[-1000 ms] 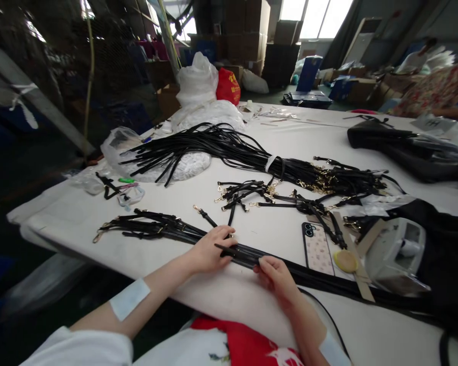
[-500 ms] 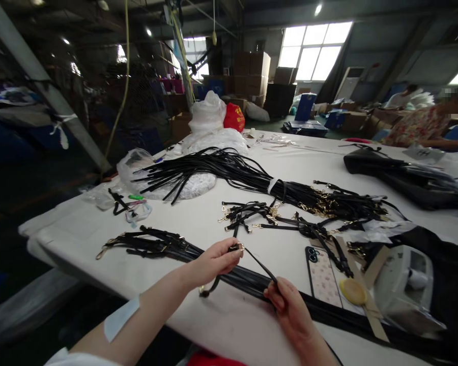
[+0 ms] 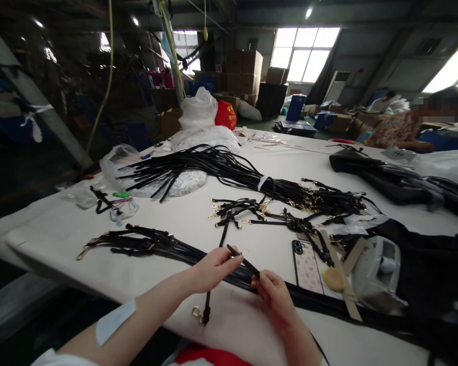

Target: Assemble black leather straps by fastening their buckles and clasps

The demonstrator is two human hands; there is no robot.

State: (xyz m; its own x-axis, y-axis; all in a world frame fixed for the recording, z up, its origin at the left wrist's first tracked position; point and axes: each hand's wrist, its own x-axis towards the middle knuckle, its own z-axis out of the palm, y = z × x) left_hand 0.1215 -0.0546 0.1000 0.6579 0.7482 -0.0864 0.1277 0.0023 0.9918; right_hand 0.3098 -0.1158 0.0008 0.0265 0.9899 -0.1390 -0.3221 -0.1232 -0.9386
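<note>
My left hand (image 3: 218, 265) is closed on the buckle end of a thin black strap, whose tip (image 3: 232, 249) sticks up past the fingers. Pinched in my right hand (image 3: 272, 292) is the same strap (image 3: 251, 267), which runs between the two hands. A short strap piece with a gold clasp (image 3: 199, 314) hangs below my left hand. Under both hands a bundle of black straps (image 3: 156, 241) crosses the white table (image 3: 175, 208). Short straps with gold hooks (image 3: 238, 209) lie just beyond.
A tied bundle of long black straps (image 3: 213, 161) lies farther back. At right are a phone (image 3: 308, 267), a yellow disc (image 3: 333, 279), a clear-lidded container (image 3: 377, 272) and black bags (image 3: 361, 170). Another person (image 3: 395, 129) is at the far right.
The view has turned slightly right. My right hand has come nearer my left, and the strap tip now shows above the left fingers. The gold clasp hangs lower.
</note>
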